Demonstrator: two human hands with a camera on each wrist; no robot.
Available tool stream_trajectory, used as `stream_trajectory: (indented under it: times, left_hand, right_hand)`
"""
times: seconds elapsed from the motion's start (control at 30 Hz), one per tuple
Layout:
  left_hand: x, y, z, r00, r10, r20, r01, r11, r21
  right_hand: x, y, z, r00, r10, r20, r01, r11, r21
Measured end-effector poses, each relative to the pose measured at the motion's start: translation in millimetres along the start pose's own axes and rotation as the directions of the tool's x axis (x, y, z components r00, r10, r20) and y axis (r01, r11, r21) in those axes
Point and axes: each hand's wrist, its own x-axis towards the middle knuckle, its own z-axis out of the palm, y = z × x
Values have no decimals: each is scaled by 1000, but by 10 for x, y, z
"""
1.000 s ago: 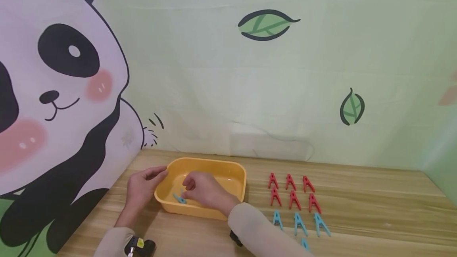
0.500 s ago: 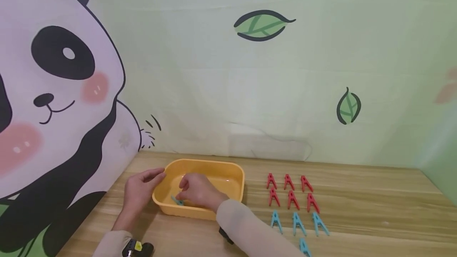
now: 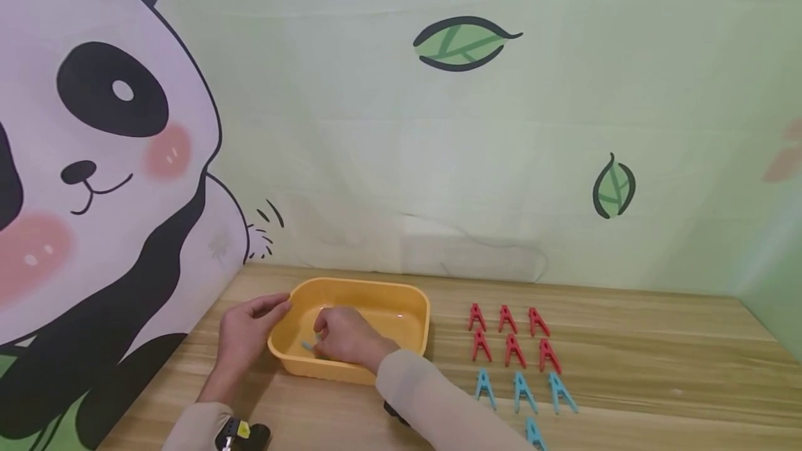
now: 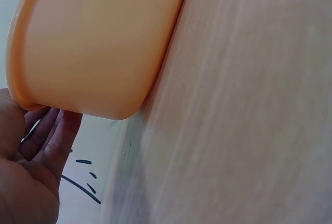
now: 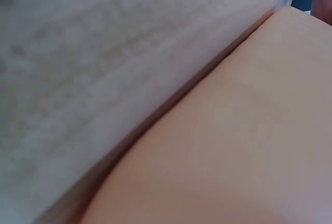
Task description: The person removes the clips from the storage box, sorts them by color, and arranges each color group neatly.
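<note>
An orange-yellow plastic basin [image 3: 338, 370] stands on the wooden table, left of centre in the head view. At its left end my left hand [image 3: 244, 329] grips the rim between thumb and fingers. The left wrist view shows that hand [image 4: 31, 177] below the basin's outer wall [image 4: 98, 47]. My right hand [image 3: 352, 336] reaches over the front rim into the basin, fingers curled, pinching a blue clothespin [image 3: 308, 346] near the basin floor. Most of this clothespin is hidden behind the fingers. In the right wrist view only the basin's wall [image 5: 223, 130] and the tabletop are plain.
Right of the basin, several red clothespins [image 3: 514, 351] lie in two rows on the table [image 3: 658, 367]. Nearer are several blue clothespins [image 3: 523, 394], one partly cut off by the bottom edge. A wall cloth [image 3: 351, 159] with panda and leaf pictures stands behind the table.
My right hand has shifted slightly within the basin and closed over the blue clothespin, so less of it shows. The left hand stays at the rim. The head view has shifted a little.
</note>
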Motion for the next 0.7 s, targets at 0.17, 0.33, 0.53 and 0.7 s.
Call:
stream_trajectory:
  times: [0.17,0.33,0.53,0.7]
  left_hand:
    - [0,-1,5,1000,-11,5,11,1000,-5]
    - [-3,2,1,1000,-4,1,4,1000,-6]
    - [-6,5,-1,1000,-13,0,13,1000,-5]
    - [-6,5,8,1000,-11,-4,11,1000,1]
  right_hand:
    - [-18,29,-21,1000,17,-13,-17,1000,1]
    - [-29,50,-43,1000,8,-27,-8,1000,-8]
    - [-84,48,-135,999,-1,-50,4,999,50]
    - [-199,26,-326,996,-2,-92,15,991,133]
